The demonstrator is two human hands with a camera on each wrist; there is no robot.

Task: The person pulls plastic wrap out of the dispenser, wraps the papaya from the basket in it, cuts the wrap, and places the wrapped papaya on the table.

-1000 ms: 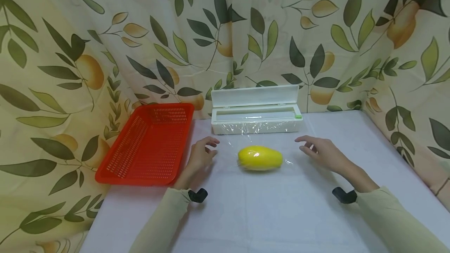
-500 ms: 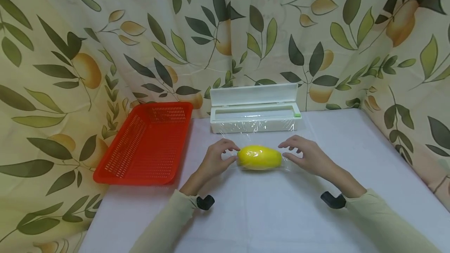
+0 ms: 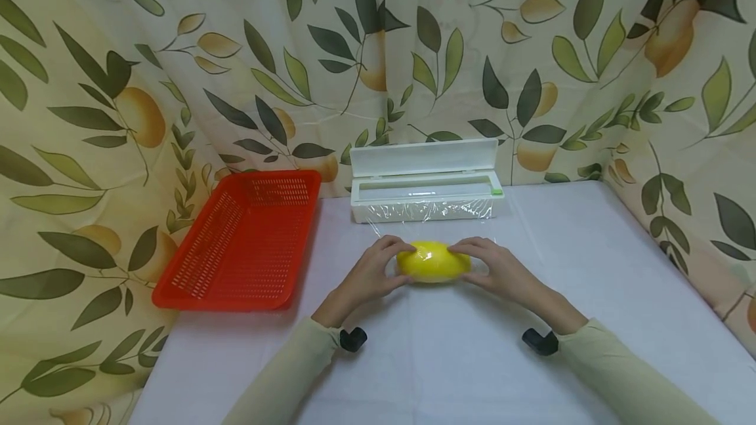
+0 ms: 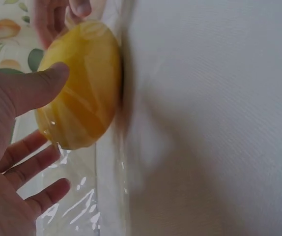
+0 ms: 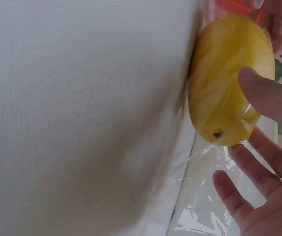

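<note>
White cloth (image 3: 581, 251) is spread to its right edge. Before the white box (image 3: 425, 210), the yellow fruit (image 3: 434, 261) is gripped by left hand (image 3: 369, 274) and right hand (image 3: 503, 269), long axis laid left-to-right, dark end spot (image 5: 217, 134) turned right.

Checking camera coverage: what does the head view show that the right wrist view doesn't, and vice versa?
Head only: black wrist-worn devices, pale green cloth sleeves, small green piece on the open white rectangular box.
Right wrist only: small dark spot on the yellow oval fruit.
Both: the fruit, clear plastic film, white tablecloth, left hand, right hand.
</note>
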